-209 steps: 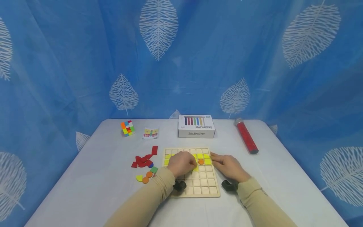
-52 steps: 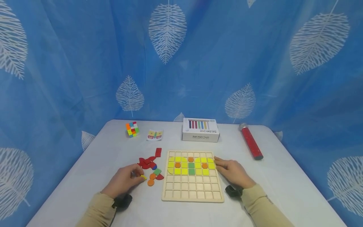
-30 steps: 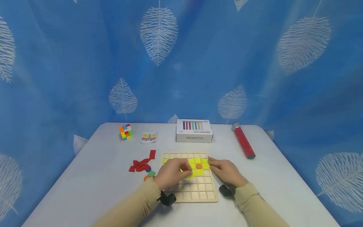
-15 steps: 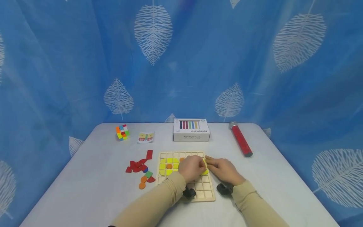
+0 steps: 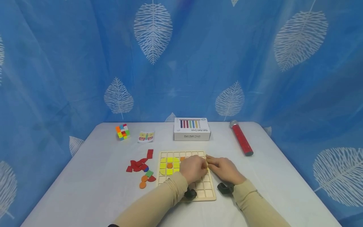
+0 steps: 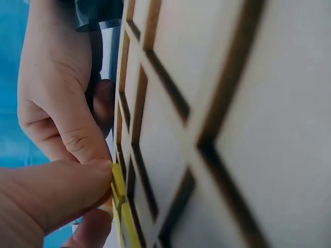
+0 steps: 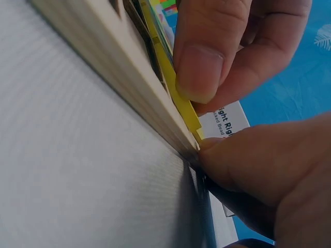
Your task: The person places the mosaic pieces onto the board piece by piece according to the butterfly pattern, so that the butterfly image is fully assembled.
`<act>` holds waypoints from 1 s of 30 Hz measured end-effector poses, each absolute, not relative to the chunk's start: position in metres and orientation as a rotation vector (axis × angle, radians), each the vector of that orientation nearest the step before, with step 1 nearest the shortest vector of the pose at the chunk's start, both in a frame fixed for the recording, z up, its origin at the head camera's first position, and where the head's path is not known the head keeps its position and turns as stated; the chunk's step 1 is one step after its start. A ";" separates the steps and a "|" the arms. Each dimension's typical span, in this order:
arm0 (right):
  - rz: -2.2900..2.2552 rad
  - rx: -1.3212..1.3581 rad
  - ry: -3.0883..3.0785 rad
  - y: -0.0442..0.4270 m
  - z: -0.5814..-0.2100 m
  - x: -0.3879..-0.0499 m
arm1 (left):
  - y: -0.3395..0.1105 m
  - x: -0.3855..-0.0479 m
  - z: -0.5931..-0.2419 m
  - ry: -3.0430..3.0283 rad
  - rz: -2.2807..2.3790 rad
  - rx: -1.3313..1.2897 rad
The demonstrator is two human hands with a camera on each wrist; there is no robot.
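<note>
Two half-curled hands on yellow tile, board

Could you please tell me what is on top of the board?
In the head view, yellow pieces and two orange discs sit on the board, toward its far side. The left hand and sleeve hide other squares there, and the wrist views do not show them all.
</note>
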State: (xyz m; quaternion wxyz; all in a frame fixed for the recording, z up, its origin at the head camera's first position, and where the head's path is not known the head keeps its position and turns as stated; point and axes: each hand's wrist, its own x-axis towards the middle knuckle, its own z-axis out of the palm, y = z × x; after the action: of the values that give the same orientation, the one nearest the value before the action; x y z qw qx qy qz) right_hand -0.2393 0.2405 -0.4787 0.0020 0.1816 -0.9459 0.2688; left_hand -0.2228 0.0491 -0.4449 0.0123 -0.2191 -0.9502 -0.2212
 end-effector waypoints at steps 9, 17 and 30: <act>0.853 0.580 -2.953 0.241 -0.478 -0.239 | 0.050 -0.227 -0.444 -3.034 -0.783 -0.590; 0.844 0.554 -2.984 0.242 -0.478 -0.238 | 0.044 -0.225 -0.443 -3.014 -0.846 -0.572; 0.931 0.466 -3.058 0.239 -0.479 -0.239 | -0.138 -0.210 -0.422 -2.852 -1.116 0.056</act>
State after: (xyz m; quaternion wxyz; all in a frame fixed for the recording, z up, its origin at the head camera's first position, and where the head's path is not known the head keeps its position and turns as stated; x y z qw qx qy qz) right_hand -0.2390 0.2392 -0.4787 -0.0443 0.1440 -0.9457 0.2879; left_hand -0.2104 -0.1382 -0.4223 0.0392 0.0182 -0.9304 -0.3640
